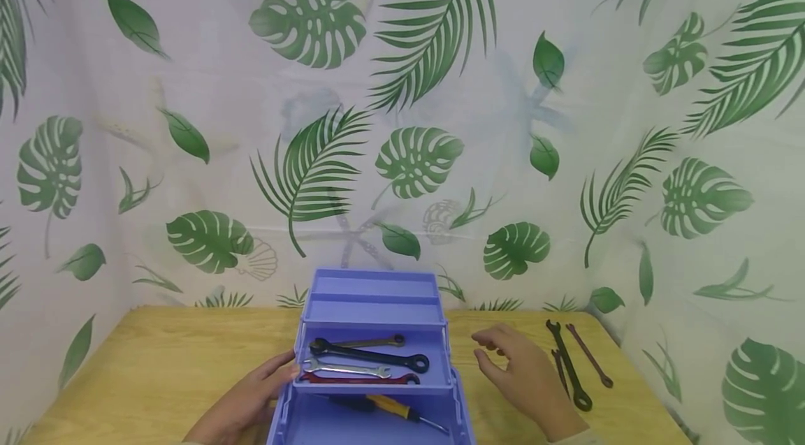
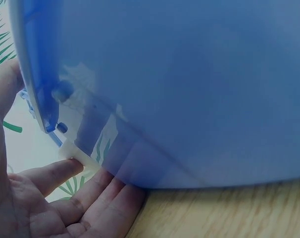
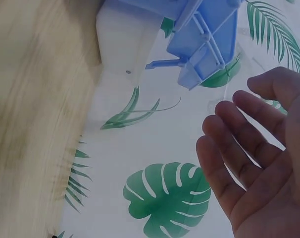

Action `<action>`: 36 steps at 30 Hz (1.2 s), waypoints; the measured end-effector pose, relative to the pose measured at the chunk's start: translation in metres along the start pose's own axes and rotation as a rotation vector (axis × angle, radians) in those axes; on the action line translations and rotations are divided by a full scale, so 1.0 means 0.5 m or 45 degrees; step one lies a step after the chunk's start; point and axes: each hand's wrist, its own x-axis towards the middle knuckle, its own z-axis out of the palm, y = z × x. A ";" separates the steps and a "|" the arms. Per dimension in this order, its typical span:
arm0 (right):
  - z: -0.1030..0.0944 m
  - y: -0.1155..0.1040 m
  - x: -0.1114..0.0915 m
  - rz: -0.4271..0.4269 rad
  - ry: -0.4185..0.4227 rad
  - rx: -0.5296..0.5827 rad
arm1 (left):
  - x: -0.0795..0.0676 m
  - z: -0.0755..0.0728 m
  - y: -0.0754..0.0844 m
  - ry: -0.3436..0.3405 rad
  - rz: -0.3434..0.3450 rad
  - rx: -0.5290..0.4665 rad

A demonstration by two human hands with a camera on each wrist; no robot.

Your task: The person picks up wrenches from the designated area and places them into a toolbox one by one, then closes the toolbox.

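Observation:
A blue toolbox (image 1: pixel 371 424) stands unfolded at the front middle of the table, its trays stepping up toward the back. My left hand (image 1: pixel 260 385) rests against its left side, thumb at the tray's edge; in the left wrist view the fingers (image 2: pixel 103 198) touch the box wall. Inside the middle tray (image 1: pixel 434 344) lie a black wrench (image 1: pixel 371 355), a silver wrench (image 1: pixel 349 369), a red wrench (image 1: pixel 365 379) and a bronze-coloured wrench (image 1: pixel 371 343). Below them is a yellow-and-black screwdriver (image 1: pixel 393 406), partly hidden. My right hand (image 1: pixel 525 375) hovers right of the box, fingers loosely bent, holding nothing.
On the table (image 1: pixel 189 347), right of my right hand, lie a long black wrench (image 1: pixel 569 365), a small dark wrench (image 1: pixel 560 371) partly behind the hand, and a reddish wrench (image 1: pixel 590 355). A leaf-patterned curtain (image 1: pixel 402 96) stands along the table's back and sides.

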 end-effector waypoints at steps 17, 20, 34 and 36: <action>0.001 0.022 0.000 0.120 -0.039 -0.106 | -0.001 -0.004 -0.003 -0.014 0.022 -0.022; 0.002 0.025 -0.001 0.159 -0.074 -0.124 | -0.002 -0.004 -0.003 -0.031 0.025 -0.025; 0.005 0.023 -0.002 0.286 -0.218 -0.120 | -0.004 0.000 -0.001 -0.019 0.041 -0.015; 0.004 0.022 -0.002 0.285 -0.224 -0.121 | -0.005 -0.001 -0.002 -0.019 0.048 -0.026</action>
